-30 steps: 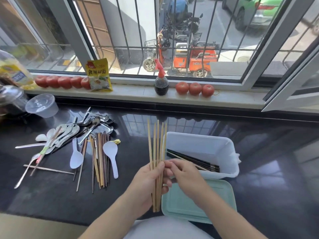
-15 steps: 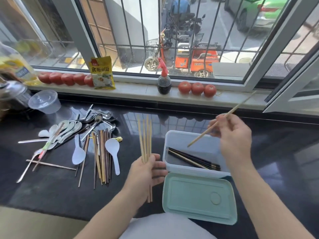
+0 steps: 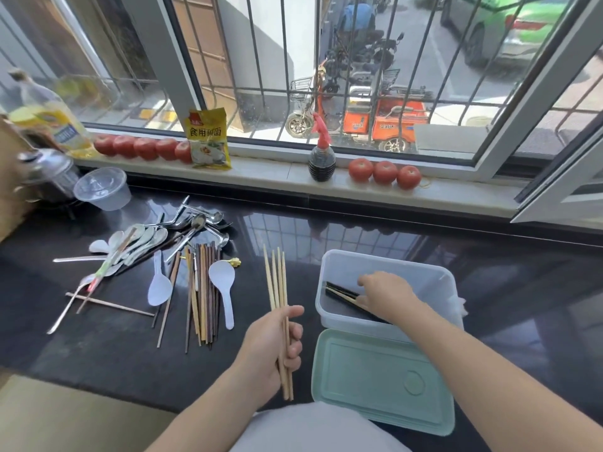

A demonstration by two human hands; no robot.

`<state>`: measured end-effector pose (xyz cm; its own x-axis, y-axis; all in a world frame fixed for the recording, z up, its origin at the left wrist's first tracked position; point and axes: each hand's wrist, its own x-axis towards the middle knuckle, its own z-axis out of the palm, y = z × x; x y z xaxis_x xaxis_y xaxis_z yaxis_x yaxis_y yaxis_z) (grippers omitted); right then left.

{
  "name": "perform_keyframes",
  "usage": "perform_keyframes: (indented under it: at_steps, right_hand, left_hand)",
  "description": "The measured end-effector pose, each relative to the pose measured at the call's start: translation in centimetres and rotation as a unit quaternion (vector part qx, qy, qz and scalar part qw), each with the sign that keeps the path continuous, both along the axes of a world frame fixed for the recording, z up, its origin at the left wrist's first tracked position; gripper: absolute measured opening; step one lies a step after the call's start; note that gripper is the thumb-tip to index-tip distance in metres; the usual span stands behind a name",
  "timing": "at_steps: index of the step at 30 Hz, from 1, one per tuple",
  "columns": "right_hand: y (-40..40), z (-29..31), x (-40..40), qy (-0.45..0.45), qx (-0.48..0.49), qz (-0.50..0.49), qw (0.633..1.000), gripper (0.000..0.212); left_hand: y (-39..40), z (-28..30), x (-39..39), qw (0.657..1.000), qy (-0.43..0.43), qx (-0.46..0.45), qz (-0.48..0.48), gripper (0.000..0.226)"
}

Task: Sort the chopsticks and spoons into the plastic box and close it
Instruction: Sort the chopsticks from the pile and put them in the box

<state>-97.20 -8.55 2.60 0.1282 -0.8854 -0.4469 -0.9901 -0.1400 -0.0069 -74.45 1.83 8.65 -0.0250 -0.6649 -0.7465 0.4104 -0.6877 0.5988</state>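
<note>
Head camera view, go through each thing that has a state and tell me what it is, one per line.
plastic box: open, dark chopsticks inside
green lid: off, flat on the counter in front of the box
left hand: grips a bundle of light chopsticks
right hand: inside the box, on the dark chopsticks
clear cup: upright

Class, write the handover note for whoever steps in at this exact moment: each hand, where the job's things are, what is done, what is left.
Left hand: grips a bundle of pale bamboo chopsticks, upright above the counter.
Right hand: inside the plastic box, on the chopsticks in the box; grip unclear.
Lid: off, lying in front of the box.
Done: a few dark and pale chopsticks are boxed.
Left: the held bundle, the brown chopsticks pile, the white spoons and metal spoons on the counter, then close the lid.
</note>
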Motion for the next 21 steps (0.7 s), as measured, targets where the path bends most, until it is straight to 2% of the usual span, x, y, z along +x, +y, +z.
perform_keyframes:
  at_steps: [2, 4, 6, 8, 9, 10, 13, 14, 16, 17, 18, 19, 20, 21]
  right_hand:
    - [1.7, 1.7, 0.8, -0.116, -0.066, -0.091, 0.987, 0.023]
    - [4.7, 3.8, 2.4, -0.301, -0.081, -0.19, 0.931, 0.021]
    - [8.2, 6.1, 4.9, -0.496, -0.009, -0.242, 0.834, 0.02]
    - [10.8, 7.2, 7.0, -0.635, 0.073, -0.282, 0.716, 0.018]
    - [11.6, 7.1, 7.4, -0.672, 0.091, -0.32, 0.662, 0.018]
    - [12.0, 7.0, 7.3, -0.686, 0.098, -0.357, 0.626, 0.018]
    - [11.4, 6.8, 5.1, -0.695, 0.085, -0.411, 0.584, 0.022]
    - [10.6, 7.0, 3.8, -0.702, 0.049, -0.426, 0.568, 0.021]
    - [8.4, 8.3, 0.7, -0.711, -0.101, -0.444, 0.536, 0.019]
    - [7.2, 9.1, -1.0, -0.694, -0.203, -0.428, 0.542, 0.019]
    - [6.1, 9.9, -2.7, -0.654, -0.301, -0.394, 0.571, 0.018]
    - [5.0, 10.1, -4.1, -0.593, -0.374, -0.335, 0.63, 0.016]
    - [3.9, 9.9, -5.1, -0.504, -0.41, -0.249, 0.718, 0.014]
    - [2.8, 9.1, -5.6, -0.385, -0.386, -0.154, 0.824, 0.014]
  left_hand:
    - [0.1, 0.0, 0.2, 0.999, 0.009, -0.037, -0.013, 0.026]
    - [0.2, 0.1, 0.1, 0.996, 0.013, -0.08, -0.046, 0.025]
    - [0.2, 0.2, -0.3, 0.988, 0.022, -0.11, -0.105, 0.025]
    - [0.5, 0.4, -1.1, 0.975, 0.032, -0.13, -0.178, 0.029]
    - [0.7, 0.4, -1.5, 0.968, 0.034, -0.134, -0.208, 0.033]
    - [0.8, 0.4, -1.9, 0.962, 0.033, -0.137, -0.233, 0.035]
    - [1.2, 0.0, -2.2, 0.954, 0.002, -0.147, -0.261, 0.025]
    - [1.2, 0.0, -2.3, 0.959, -0.008, -0.146, -0.244, 0.024]
    - [0.8, -0.2, -2.2, 0.975, -0.043, -0.133, -0.174, 0.024]
    - [0.5, -0.3, -2.0, 0.982, -0.063, -0.121, -0.129, 0.023]
    - [0.2, -0.5, -1.5, 0.988, -0.077, -0.104, -0.085, 0.023]
    - [-0.1, -0.8, -0.9, 0.992, -0.081, -0.088, -0.045, 0.023]
    - [-0.3, -1.0, -0.4, 0.994, -0.076, -0.074, -0.009, 0.023]
    - [-0.4, -1.4, 0.1, 0.996, -0.069, -0.062, 0.017, 0.023]
